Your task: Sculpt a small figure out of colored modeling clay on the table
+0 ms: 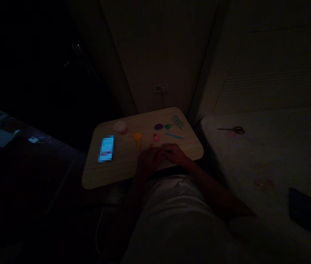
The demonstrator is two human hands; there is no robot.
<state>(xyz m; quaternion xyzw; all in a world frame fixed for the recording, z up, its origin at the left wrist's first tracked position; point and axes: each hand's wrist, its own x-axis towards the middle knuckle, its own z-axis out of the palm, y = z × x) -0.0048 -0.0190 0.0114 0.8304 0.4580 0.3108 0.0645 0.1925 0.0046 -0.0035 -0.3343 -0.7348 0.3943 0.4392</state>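
In dim light, my left hand and my right hand meet at the table's near edge, fingers closed around a small piece of red modelling clay, mostly hidden. A thin red strip shows just beyond my left fingers. Ahead of my hands lies a pink lump. An orange flower-like shape with a stem lies flat to its left. Farther back are a purple lump and a green lump. One blue stick lies right of the pink lump.
The small wooden table also bears a lit phone, a whitish tub and several thin sticks. On the pale bed-like surface at right lie scissors and a dark flat object. A wall socket with a plugged cord is behind.
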